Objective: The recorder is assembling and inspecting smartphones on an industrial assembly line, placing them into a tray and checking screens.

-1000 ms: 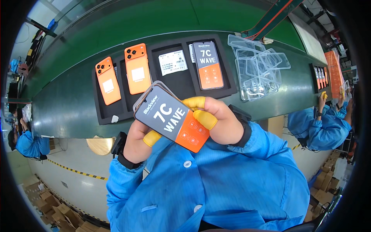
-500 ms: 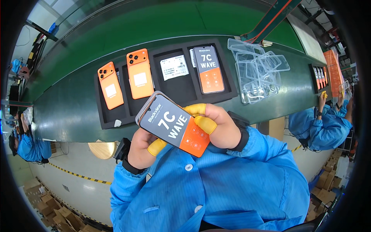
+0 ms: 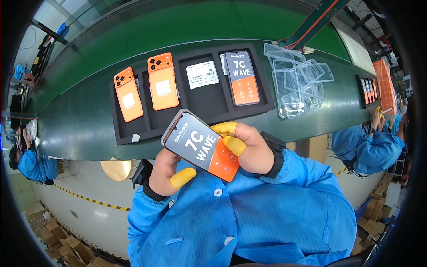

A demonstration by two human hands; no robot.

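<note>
— What have the hands got?
— Both grip one smartphone point(image 3: 201, 146), screen up, close to the chest: left hand point(image 3: 165, 172) closed under its lower edge, right hand point(image 3: 247, 147) wrapped round the orange end. Its back is hidden.
— Beyond them?
— A black tray point(image 3: 209, 100) on the green table point(image 3: 80, 129) carrying three more phones; clear cases point(image 3: 296, 82) further right, overlapping, hard to count.

Dark green conveyor belt point(image 3: 80, 129), black trays point(image 3: 209, 100), clear phone cases point(image 3: 296, 86)

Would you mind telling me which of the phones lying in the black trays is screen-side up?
The rightmost phone, in the right-hand tray, shows its grey and orange screen film; the two orange phones to its left lie camera-side up.
</note>
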